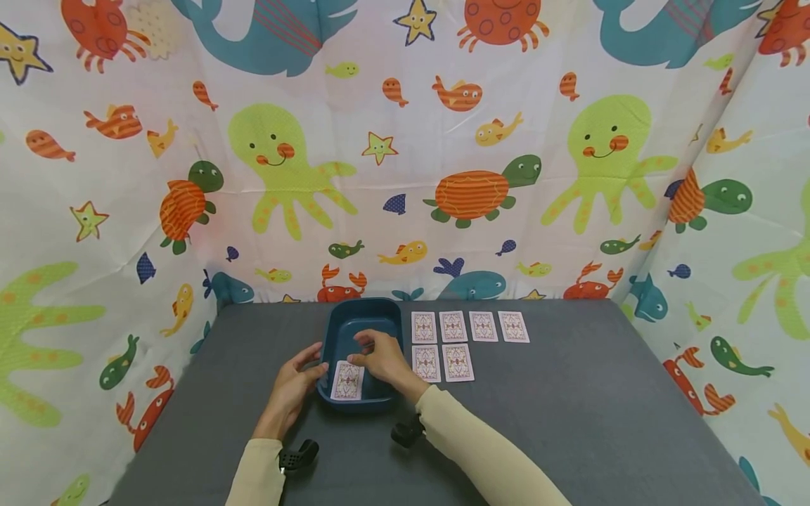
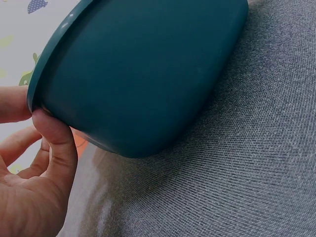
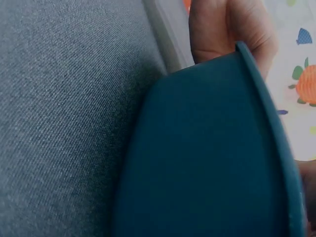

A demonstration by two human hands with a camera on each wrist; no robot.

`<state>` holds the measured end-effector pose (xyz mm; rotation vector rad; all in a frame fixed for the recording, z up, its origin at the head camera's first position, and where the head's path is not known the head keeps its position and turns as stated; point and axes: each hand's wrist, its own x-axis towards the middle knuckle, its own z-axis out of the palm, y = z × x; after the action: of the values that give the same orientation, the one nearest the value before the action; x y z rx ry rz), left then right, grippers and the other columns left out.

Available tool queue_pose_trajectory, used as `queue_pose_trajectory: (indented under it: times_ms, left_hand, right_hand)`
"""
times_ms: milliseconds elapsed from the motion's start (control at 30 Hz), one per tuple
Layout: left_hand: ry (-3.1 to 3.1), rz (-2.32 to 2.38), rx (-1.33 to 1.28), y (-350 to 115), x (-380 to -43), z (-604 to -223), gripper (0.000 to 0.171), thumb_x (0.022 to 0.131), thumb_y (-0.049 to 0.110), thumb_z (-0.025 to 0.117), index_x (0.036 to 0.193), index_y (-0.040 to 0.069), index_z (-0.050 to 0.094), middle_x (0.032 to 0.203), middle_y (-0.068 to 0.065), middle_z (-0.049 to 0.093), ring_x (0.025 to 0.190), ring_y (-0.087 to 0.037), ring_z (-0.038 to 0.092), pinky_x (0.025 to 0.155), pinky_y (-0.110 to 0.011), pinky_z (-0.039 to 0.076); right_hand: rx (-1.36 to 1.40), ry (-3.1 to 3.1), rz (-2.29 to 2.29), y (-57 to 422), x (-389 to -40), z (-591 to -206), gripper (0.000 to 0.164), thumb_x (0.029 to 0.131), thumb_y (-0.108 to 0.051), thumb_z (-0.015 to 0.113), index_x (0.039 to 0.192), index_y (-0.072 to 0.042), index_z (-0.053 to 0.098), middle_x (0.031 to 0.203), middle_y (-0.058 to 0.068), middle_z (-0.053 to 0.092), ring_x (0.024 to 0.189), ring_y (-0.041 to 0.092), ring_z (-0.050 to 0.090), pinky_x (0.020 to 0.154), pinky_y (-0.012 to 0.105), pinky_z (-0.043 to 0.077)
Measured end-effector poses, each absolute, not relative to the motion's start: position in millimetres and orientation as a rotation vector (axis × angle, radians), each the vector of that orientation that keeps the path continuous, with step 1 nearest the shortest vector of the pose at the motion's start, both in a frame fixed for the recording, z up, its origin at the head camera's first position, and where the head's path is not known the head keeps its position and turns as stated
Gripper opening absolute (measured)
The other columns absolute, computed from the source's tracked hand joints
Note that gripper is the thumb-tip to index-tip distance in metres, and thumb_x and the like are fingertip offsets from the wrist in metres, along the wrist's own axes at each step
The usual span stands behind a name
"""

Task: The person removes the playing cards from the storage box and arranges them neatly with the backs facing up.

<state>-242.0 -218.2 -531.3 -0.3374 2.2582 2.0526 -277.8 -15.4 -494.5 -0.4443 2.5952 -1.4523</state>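
A dark blue plastic tray (image 1: 401, 330) stands on the table, with a face-down playing card (image 1: 347, 381) lying in its near part. My left hand (image 1: 292, 383) pinches the tray's left rim between thumb and fingers; in the left wrist view the thumb (image 2: 54, 131) presses under the lip. Over the tray's inside hovers my right hand (image 1: 384, 360), thumb and forefinger apart near the card's top edge, with nothing visible between them. Whether the thumb touches the card I cannot tell. In the right wrist view the tray wall (image 3: 197, 148) hides most of that hand.
Right of the tray, several face-down cards lie in two rows, among them a far-row card (image 1: 514, 327) and a near-row card (image 1: 458, 362). The grey table (image 1: 569, 422) ends at a printed sea-animal curtain (image 1: 405, 140) behind and at both sides.
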Motion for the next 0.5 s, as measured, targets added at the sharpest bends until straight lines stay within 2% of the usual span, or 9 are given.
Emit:
queue_pose_trajectory:
  times_ms: [200,500]
  left_hand:
    - [2.252,2.055,-0.329,-219.1,-241.1,-533.0,0.053,0.094,0.013,0.063,0.144,0.016,0.049,0.141,-0.011,0.045,0.113,-0.022,0.05,0.086,-0.032,0.043]
    - [2.258,2.048,-0.32,-218.8,-240.7,-529.2,0.052,0.095,0.013,0.062,0.145,0.018,0.048,0.141,-0.01,0.045,0.114,-0.023,0.05,0.09,-0.033,0.04]
  right_hand:
    - [-0.399,2.637,-1.342,-21.7,-280.0,-500.3,0.044,0.083,-0.024,0.079,0.122,-0.01,0.067,0.119,0.012,0.068,0.1,0.022,0.063,0.084,0.038,0.053]
    - [-0.362,2.657,-1.214,-26.6,-288.4,-505.8,0.044,0.077,-0.025,0.084,0.117,-0.01,0.069,0.117,0.011,0.069,0.103,0.023,0.063,0.089,0.041,0.052]
